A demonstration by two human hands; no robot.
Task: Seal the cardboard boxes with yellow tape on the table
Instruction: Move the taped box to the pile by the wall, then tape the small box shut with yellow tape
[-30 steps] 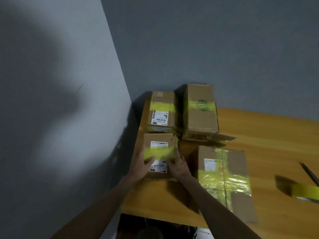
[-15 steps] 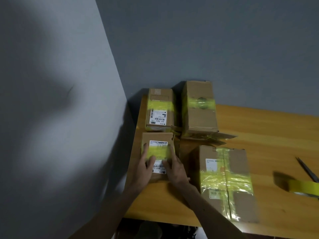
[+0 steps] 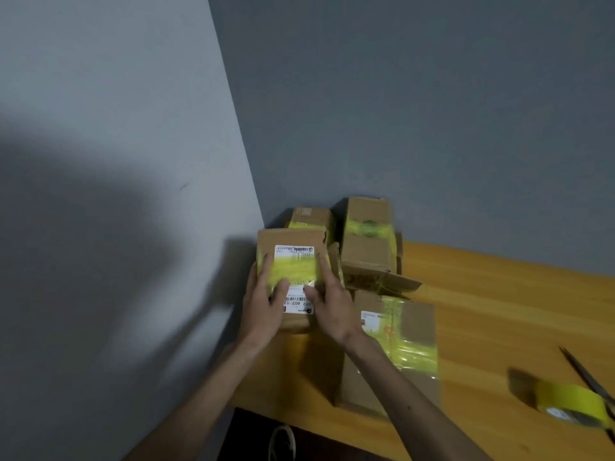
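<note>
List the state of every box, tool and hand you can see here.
Small box: taped across label, held by both hands.
Left hand: fingers straight on small box.
Right hand: fingers straight on small box.
Rear left box: taped.
Tall box: taped, bottom flap hanging open.
Flat box: taped, lying on table.
Tape roll: idle on table.
Scissors: idle, beside the roll.

A makeshift parcel-packing corner here: a wooden table [image 3: 499, 311] sits pushed into the meeting of two bare grey walls [image 3: 432, 111]. On it sits a cluster of cardboard boxes [image 3: 366, 251] banded in yellow tape, printed shipping labels [image 3: 294, 304] showing. Toward its right edge there's a yellow tape roll [image 3: 572, 405] beside scissors [image 3: 585, 371]. Home or office, can't tell.
</note>
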